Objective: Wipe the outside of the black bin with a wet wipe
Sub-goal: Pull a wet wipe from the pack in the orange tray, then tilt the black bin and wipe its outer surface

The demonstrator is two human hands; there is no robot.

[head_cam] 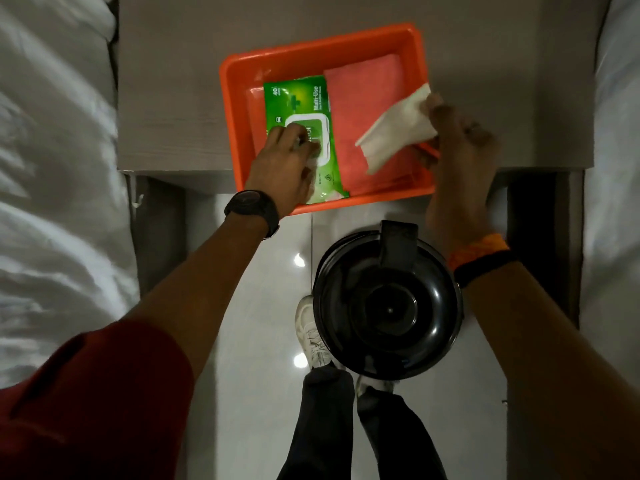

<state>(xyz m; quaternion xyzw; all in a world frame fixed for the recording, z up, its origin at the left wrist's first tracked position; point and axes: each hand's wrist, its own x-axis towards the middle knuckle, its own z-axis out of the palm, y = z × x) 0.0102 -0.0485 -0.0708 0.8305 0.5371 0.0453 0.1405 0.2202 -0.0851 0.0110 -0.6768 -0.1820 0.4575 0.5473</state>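
The round black bin (pixel 388 303) stands on the white tiled floor below me, lid shut, its pedal bar at the far side. Above it, an orange tray (pixel 239 109) rests on a grey table edge. Inside lies a green wet wipe pack (pixel 298 98) with a white flap. My left hand (pixel 282 168) presses fingertips down on the flap of the pack. My right hand (pixel 457 133) holds a white wet wipe (pixel 398 129) pinched at its upper corner, hanging over the tray's right side.
A folded pink cloth (pixel 367 109) fills the tray's right half. The grey table (pixel 166 98) sits between two white beds, left (pixel 52 168) and right (pixel 616 133). My white shoes (pixel 311 334) and dark trousers stand just left of the bin.
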